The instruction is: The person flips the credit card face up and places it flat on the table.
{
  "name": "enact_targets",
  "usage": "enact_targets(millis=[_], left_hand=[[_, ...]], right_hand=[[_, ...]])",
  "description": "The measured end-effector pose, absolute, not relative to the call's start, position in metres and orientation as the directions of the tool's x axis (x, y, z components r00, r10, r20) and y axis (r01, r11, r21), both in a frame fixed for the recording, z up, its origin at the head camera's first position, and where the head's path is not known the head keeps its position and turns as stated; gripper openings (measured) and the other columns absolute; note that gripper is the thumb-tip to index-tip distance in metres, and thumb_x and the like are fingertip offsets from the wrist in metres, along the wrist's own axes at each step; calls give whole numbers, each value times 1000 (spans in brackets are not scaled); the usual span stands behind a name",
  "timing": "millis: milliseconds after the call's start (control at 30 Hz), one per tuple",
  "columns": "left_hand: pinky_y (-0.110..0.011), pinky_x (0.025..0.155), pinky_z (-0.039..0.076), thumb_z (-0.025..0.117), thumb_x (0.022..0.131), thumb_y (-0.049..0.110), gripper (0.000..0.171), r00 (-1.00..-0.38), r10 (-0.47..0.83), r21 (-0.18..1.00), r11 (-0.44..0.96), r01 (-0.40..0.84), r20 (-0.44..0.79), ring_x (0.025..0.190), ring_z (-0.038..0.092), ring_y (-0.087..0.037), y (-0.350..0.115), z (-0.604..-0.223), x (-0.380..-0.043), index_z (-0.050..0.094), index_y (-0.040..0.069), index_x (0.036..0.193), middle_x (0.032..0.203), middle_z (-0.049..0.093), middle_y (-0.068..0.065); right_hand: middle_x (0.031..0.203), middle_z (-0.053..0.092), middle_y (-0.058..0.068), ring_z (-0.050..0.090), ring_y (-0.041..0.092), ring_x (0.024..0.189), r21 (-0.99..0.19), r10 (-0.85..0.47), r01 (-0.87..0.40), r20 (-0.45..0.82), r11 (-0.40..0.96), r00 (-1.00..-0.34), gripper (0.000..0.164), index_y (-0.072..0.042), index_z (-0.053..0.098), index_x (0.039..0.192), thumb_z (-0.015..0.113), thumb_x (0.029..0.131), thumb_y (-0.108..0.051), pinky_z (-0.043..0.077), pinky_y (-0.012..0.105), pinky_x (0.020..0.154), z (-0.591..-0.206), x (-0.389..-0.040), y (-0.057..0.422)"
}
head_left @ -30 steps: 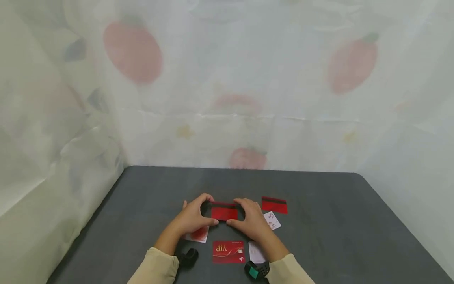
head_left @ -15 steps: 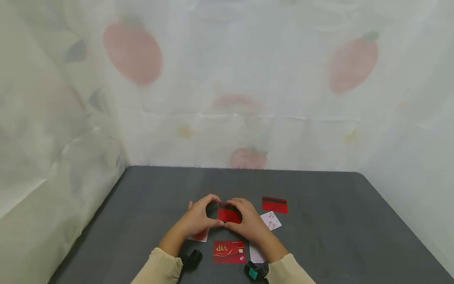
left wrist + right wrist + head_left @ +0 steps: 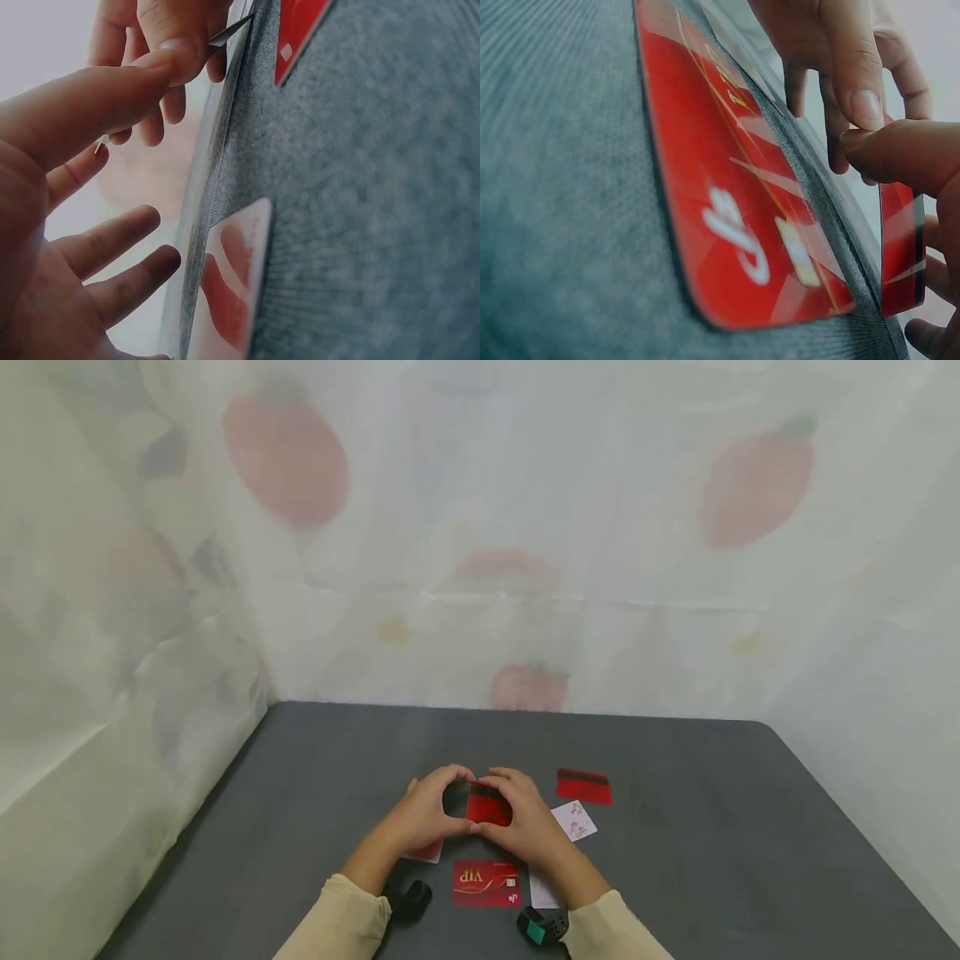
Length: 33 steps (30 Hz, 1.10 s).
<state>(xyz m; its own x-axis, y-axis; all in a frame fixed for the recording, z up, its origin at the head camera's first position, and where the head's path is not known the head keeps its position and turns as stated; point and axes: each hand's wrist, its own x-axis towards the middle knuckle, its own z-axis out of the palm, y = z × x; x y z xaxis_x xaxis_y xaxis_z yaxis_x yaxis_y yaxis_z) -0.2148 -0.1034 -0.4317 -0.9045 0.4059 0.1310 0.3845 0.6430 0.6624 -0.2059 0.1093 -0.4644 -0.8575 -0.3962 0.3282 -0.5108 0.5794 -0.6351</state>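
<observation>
Just above the table, a red card with a black stripe (image 3: 487,808) is held on edge between both hands. My left hand (image 3: 427,810) pinches it near its left corners with thumb and finger. My right hand (image 3: 525,818) curls its thumb and fingers round the right part, which is partly hidden. The thumb tips meet at the card's lower edge. In the right wrist view the striped red card (image 3: 901,244) stands beside the fingers. A red VIP card (image 3: 486,884) lies face up below the hands, its print upside down.
Another striped red card (image 3: 584,787) lies at the right. A white card with pink print (image 3: 574,820) and a pale card (image 3: 543,892) lie partly under the right arm. A red-and-white card (image 3: 232,285) lies below the left hand. Patterned sheeting surrounds the grey table (image 3: 712,835).
My left hand has moved right, bringing the striped card further into the right hand. The hands have closed together until the thumbs meet. The cards on the table have stayed put.
</observation>
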Motion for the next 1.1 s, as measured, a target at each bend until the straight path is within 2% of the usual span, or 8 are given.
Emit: enact_targets(millis=[133, 367, 600, 767, 867, 1000, 1100], left_hand=[[-77, 108, 10, 86, 73, 42, 65, -910, 405, 686, 636, 354, 95, 130, 50, -26, -111, -435, -214, 55, 24, 127, 132, 58, 2], [-77, 108, 5, 86, 71, 46, 81, -917, 395, 698, 642, 317, 53, 136, 45, -29, -122, -442, -209, 51, 20, 139, 141, 53, -1], [-79, 106, 4, 88, 70, 43, 81, -905, 418, 677, 643, 359, 83, 135, 46, -29, -116, -438, -213, 53, 18, 139, 141, 54, -3], [-80, 106, 4, 87, 70, 45, 78, -887, 459, 651, 658, 380, 54, 134, 47, -29, -116, -437, -217, 55, 19, 136, 138, 55, -2], [-79, 106, 3, 86, 71, 47, 77, -886, 463, 648, 666, 370, 31, 134, 46, -28, -119, -438, -217, 55, 21, 136, 138, 55, -1], [-79, 106, 2, 85, 72, 47, 75, -897, 442, 665, 661, 348, 30, 135, 45, -29, -123, -441, -215, 55, 21, 136, 139, 55, -1], [-79, 106, 0, 85, 73, 48, 76, -900, 436, 673, 662, 330, 12, 137, 43, -30, -122, -444, -212, 54, 22, 137, 140, 54, -1]], right_hand=[[149, 44, 9, 38, 29, 136, -647, -400, -517, 335, 560, -853, 60, -22, 56, 137, 78, 84, -39, 47, 50, 102, -467, -206, 104], [150, 42, 4, 36, 27, 138, -701, -381, -476, 305, 530, -873, 59, -25, 54, 136, 75, 85, -45, 47, 50, 101, -470, -203, 94], [146, 44, -2, 44, 16, 128, -782, -362, -458, 317, 424, -877, 59, -26, 47, 133, 74, 85, -46, 51, 41, 98, -463, -208, 97], [151, 40, 5, 36, 22, 137, -800, -352, -448, 318, 398, -880, 57, -29, 48, 134, 73, 85, -48, 43, 52, 106, -463, -206, 96], [151, 40, 7, 34, 24, 138, -792, -334, -459, 339, 403, -879, 57, -30, 51, 133, 73, 85, -50, 42, 56, 105, -465, -206, 93], [148, 41, 5, 48, 19, 117, -778, -331, -485, 371, 400, -868, 57, -30, 50, 134, 73, 85, -50, 51, 42, 93, -468, -207, 89], [146, 43, 5, 50, 16, 95, -777, -350, -493, 369, 392, -861, 59, -28, 50, 135, 75, 85, -46, 50, 31, 80, -470, -207, 92]])
